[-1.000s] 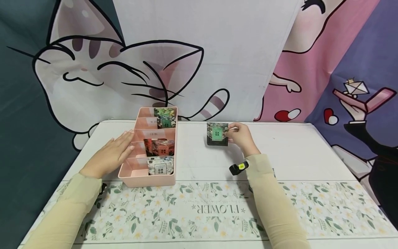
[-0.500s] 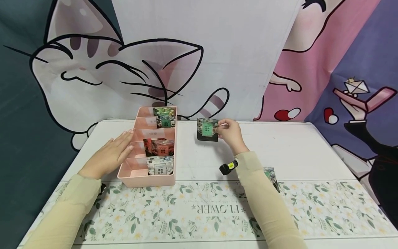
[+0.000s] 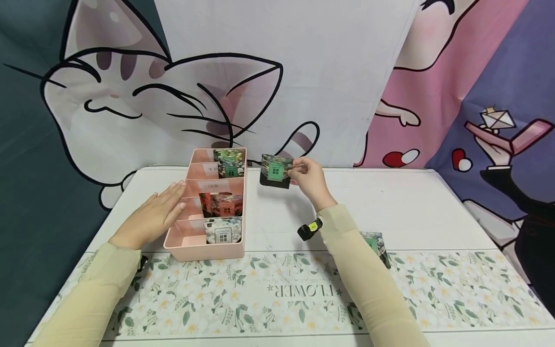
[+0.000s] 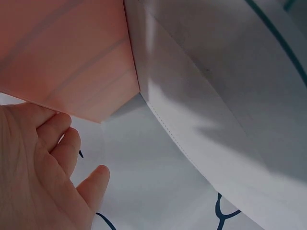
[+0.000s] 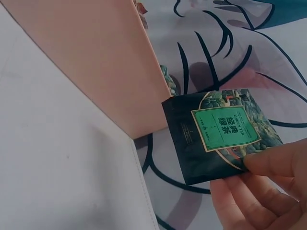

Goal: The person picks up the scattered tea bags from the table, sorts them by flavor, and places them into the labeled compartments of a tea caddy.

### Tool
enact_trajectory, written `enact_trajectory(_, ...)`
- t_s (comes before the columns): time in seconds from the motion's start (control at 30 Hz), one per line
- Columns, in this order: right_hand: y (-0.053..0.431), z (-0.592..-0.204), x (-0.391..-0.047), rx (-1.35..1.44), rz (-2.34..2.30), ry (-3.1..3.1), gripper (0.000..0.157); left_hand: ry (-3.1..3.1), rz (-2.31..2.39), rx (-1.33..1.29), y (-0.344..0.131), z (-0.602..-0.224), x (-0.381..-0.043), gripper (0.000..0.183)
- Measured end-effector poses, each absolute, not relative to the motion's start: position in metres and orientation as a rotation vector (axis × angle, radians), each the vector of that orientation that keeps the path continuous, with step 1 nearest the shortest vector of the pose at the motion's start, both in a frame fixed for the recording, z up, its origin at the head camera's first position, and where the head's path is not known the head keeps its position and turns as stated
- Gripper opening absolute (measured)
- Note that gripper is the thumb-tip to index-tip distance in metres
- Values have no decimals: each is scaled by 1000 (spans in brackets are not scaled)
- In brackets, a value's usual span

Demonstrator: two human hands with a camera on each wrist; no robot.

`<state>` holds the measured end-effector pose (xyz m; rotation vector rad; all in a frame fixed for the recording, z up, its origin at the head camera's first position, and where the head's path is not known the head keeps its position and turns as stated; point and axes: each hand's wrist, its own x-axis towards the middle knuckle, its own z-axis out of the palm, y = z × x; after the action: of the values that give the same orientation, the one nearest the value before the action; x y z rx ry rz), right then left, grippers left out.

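Observation:
In the head view my right hand (image 3: 313,182) pinches a dark sachet with a green label (image 3: 276,172) by its right edge, between thumb and fingers. The right wrist view shows "GREEN TEA" on this sachet (image 5: 225,127), held beside the box's wall. A pink divided box (image 3: 204,254) stands on the table left of it. Green sachets (image 3: 231,166) lie in its back part, red sachets (image 3: 227,207) in a middle one, white sachets (image 3: 223,232) at the front. My left hand (image 3: 149,219) rests with extended fingers against the box's left side.
Another green-labelled sachet (image 3: 378,246) lies on the table, partly hidden by my right forearm. A floral strip (image 3: 195,299) crosses the white table (image 3: 412,207). A cartoon-printed cloth (image 3: 338,82) hangs behind the table's back edge.
My right hand has carried the green tea sachet leftward and up toward the box, tilting it. The sachet near my right forearm has come more into view. My left hand has stayed in place.

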<state>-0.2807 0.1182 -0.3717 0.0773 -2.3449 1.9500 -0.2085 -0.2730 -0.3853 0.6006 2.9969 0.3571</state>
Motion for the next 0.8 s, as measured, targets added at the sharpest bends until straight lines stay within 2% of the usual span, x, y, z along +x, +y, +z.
enact_trajectory(0.27, 104, -364, -284, 182, 1986, -2266, 5, 2977, 384, 605, -273, -385, -209, 66)
enact_trajectory(0.8, 70, -349, -291, 323, 2050, -2223, 11, 2992, 393, 608, -272, -384, -208, 65)
